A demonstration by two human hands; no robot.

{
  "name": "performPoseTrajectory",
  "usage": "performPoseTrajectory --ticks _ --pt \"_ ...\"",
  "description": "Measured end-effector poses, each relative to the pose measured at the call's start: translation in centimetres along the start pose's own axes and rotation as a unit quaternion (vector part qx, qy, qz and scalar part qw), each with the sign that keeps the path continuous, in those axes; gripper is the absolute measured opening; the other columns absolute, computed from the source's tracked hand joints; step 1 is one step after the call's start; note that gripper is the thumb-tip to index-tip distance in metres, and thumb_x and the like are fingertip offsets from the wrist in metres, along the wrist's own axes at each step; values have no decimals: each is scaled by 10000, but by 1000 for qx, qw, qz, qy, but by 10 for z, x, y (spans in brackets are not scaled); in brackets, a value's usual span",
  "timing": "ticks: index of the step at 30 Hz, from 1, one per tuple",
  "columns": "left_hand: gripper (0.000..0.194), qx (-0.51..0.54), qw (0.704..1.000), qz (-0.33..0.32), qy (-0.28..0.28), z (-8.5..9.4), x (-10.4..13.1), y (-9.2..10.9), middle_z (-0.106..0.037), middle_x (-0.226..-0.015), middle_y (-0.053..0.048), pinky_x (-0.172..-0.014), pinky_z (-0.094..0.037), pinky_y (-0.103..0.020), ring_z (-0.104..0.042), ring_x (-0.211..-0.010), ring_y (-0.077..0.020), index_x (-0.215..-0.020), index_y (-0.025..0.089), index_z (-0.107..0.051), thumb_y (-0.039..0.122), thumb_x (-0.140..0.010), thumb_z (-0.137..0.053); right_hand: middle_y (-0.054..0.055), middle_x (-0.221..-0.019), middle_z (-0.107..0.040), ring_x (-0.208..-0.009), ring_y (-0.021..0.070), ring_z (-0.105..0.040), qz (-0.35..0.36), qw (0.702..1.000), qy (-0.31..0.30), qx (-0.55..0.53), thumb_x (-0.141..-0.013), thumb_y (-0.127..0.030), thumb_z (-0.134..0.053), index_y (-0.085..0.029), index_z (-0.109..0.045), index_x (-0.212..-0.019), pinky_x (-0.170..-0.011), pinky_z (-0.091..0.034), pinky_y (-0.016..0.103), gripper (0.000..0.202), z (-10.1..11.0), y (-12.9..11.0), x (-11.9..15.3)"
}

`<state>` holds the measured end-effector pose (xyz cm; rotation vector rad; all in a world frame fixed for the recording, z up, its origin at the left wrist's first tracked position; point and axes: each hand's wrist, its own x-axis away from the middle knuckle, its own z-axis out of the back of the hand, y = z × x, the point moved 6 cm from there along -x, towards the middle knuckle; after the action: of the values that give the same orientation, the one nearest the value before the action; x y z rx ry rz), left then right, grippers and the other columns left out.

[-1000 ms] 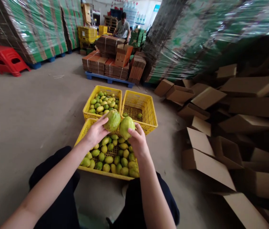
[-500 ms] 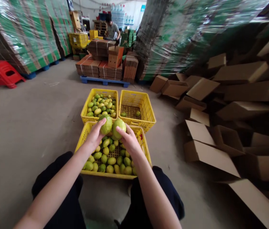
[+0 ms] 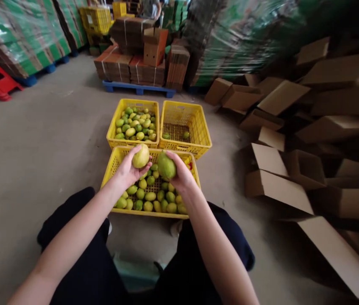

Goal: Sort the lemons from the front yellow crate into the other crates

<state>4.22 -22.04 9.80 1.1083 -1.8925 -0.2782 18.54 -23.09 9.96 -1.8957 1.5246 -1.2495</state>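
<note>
left grip [image 3: 129, 170] cups yellow fruit [image 3: 140, 156], right grip [image 3: 181, 173] green fruit [image 3: 166, 165], long axis leaning leftward.

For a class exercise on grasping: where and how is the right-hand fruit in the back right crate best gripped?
Probably across opposite sides of its rounded middle, coming from above. The right-hand fruit lies low in the crate, whose walls rise around it, so the open top looks the easiest way in; the gap to the other fruit should leave room.
</note>
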Motion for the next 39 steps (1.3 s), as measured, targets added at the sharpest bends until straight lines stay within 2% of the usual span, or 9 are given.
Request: performPoseTrajectory --ticks 7,11,14,17,21,26,31,36,39 --pt "259 -52 996 -69 13 12 -2 -12 -659 -699 -15 -473 -456 -208 -592 -609 -143 -879 188 -683 386 -718 -732 42 -684 -707 -705 246 -716 -113 991 -64 9 -735 -568 -699 -209 -660 -858 -511 -560 327 382 12 22 1" --pt "379 -58 991 -79 -90 -1 4 -14 -722 -955 -40 -670 -564 -296 -688 -846 -218 -1035 225 -684 269 -667 -765 53 -738 -735 -724 258 -726 -111 992 -55 27 -716 -468 -688 -217 -670 -890 -470 -530 310 306 21 20 1" --pt "379 -48 986 -71 -144 -11 8 -15 -729 -952 -49 -708 -590 -345 -720 -826 -234 -1065 218 -684 251 -694 -752 46 -744 -739 -724 253 -724 -74 996 -40 29 -713 -446 -659 -215 -680 -879 -450 -507 289 285 24 10 5" --pt "270 -38 991 -28 -129 -14 5 -23 -730 -802 -75 -609 -589 -342 -723 -687 -231 -928 163 -697 398 -796 -685 32 -700 -720 -695 242 -715 -46 998 -43 19 -712 -474 -643 -211 -689 -870 -437 -485 275 310 22 2 11" --pt "372 -17 998 5 -63 -12 -6 -36 -714 -677 -92 -559 -576 -323 -723 -661 -240 -752 155 -678 501 -851 -584 14 -676 -703 -606 209 -679 -29 998 -42 22 -694 -472 -675 -211 -700 -829 -423 -468 268 295 18 0 17" --pt "332 -49 986 -149 -51 -14 -11 -22 -699 -621 -65 -595 -545 -276 -720 -700 -229 -670 178 -680 474 -805 -614 12 -694 -707 -528 180 -618 8 998 -42 39 -702 -484 -697 -215 -723 -792 -415 -452 277 285 11 1 18" --pt "318 -108 930 -351 -33 -14 -2 -3 -705 -671 -44 -660 -504 -271 -690 -712 -202 -656 177 -690 459 -792 -628 42 -856 -755 -696 199 -667 88 990 -43 99 -685 -427 -724 -196 -758 -761 -535 -518 289 246 4 -10 21" --pt "356 -206 900 -380 -51 -19 1 0 -691 -671 -37 -691 -484 -295 -644 -670 -190 -666 185 -684 451 -847 -531 12 -713 -716 -543 170 -608 25 998 -38 52 -672 -465 -707 -204 -749 -755 -420 -461 277 278 3 -5 20" --pt "353 -304 859 -406 -65 -23 5 1 -710 -722 -39 -723 -461 -293 -639 -723 -192 -674 187 -681 428 -876 -520 24 -735 -735 -578 187 -633 21 998 -22 47 -686 -469 -691 -208 -740 -741 -438 -480 288 272 8 -3 18"
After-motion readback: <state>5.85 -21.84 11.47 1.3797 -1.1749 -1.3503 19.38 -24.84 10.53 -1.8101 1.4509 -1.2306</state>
